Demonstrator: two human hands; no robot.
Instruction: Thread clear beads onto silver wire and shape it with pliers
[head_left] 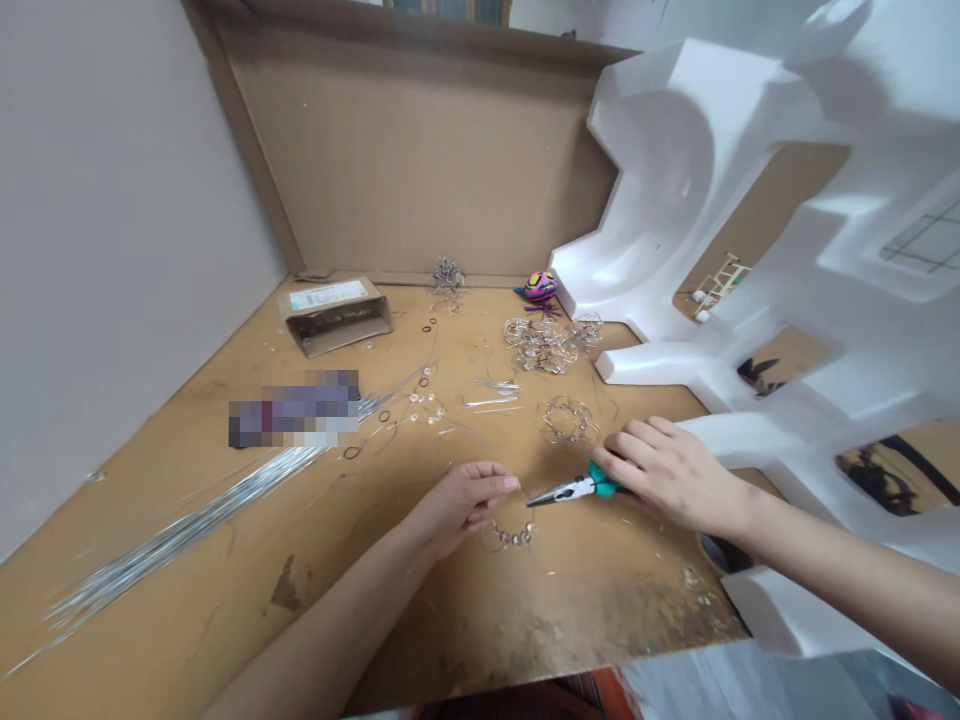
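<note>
My left hand (pixel 465 505) pinches a thin wire ring strung with clear beads (pixel 514 537), which hangs below the fingertips. My right hand (pixel 671 475) is wrapped around the green handles of needle-nose pliers (pixel 570 490). The jaws point left, and their tip meets or nearly meets the wire by the left fingers; I cannot tell whether they clamp it. Just beyond the pliers lies another beaded wire ring (pixel 568 420). Farther back is a heap of similar beaded wire pieces (pixel 544 345).
A long bundle of straight wires (pixel 225 510) lies at left beside a blurred-out item (pixel 292 408). Short wires (pixel 495 393) and loose clear beads (pixel 427 408) sit mid-table. An open cardboard box (pixel 337 318) stands behind. White foam packing (pixel 660 200) borders the right, cardboard (pixel 420 150) the back.
</note>
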